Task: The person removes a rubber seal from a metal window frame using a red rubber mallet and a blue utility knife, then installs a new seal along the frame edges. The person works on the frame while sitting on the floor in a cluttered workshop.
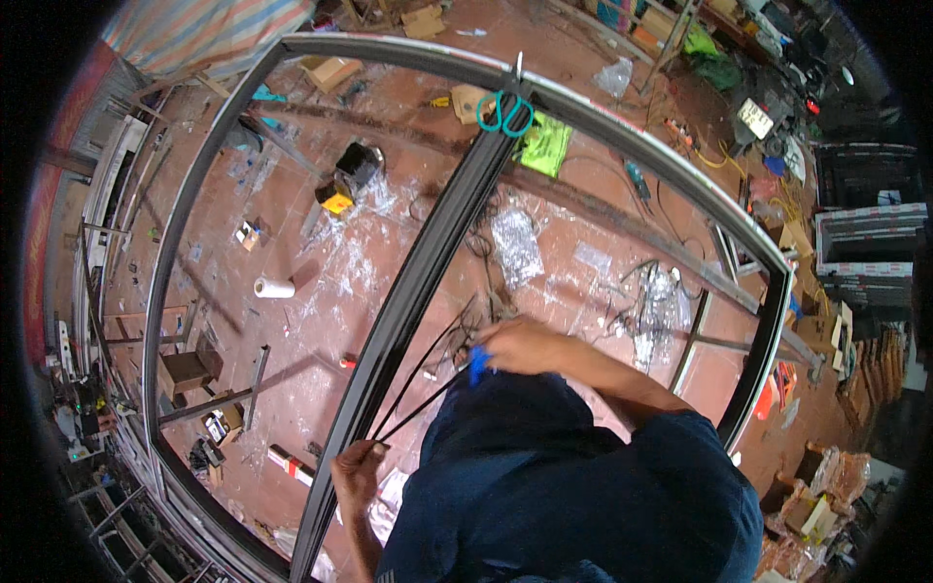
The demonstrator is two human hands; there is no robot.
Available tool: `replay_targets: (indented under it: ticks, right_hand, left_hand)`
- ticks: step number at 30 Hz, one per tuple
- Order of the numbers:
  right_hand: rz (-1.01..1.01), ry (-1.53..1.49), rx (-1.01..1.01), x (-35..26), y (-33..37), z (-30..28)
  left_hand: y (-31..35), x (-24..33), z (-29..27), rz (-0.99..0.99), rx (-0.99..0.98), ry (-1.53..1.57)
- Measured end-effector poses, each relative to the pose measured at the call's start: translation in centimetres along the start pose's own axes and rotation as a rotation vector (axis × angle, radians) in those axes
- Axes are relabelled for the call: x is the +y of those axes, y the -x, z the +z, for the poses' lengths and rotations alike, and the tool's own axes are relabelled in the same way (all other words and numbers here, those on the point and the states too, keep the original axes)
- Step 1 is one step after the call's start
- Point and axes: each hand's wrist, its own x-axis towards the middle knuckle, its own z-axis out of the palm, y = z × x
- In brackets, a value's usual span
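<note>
A large dark metal frame [167, 282] with a pale outer edge lies in front of me, and a grooved middle bar [413, 267] crosses it. My left hand [358, 473] pinches a thin black strip [420, 413] beside the near part of that bar. From there the strip runs up toward my right hand [525, 345], with a second length looping next to it. Closed fingers of my right hand hold a small blue thing [477, 365], its kind unclear, near the strip's far end. Scissors with teal handles [504, 110] rest at the bar's far end.
Below the frame, the tiled floor carries a white roll [274, 289], a black and yellow box [337, 197], clear plastic wrap [517, 248] and loose cords. A bright green packet [546, 146] lies near the scissors. Steel supports [622, 216] run beneath the frame; stacked frames [870, 238] stand at right.
</note>
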Motion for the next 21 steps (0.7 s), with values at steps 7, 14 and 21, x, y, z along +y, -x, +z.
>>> replay_targets:
  ticks: [7,14,21]
  right_hand:
    - [0.455,0.062,0.338,1.2,10.6,0.1]
    - [0.611,-0.104,0.441,-1.3,9.7,1.8]
    - [0.121,-0.291,0.266,-8.5,2.0,3.9]
  left_hand:
    - [-1.9,-1.9,-5.8,-0.108,-0.264,-0.081]
    - [-1.1,-3.0,-11.1,-0.095,-0.47,-0.44]
    - [-6.5,0.0,0.8,0.378,-0.529,-0.371]
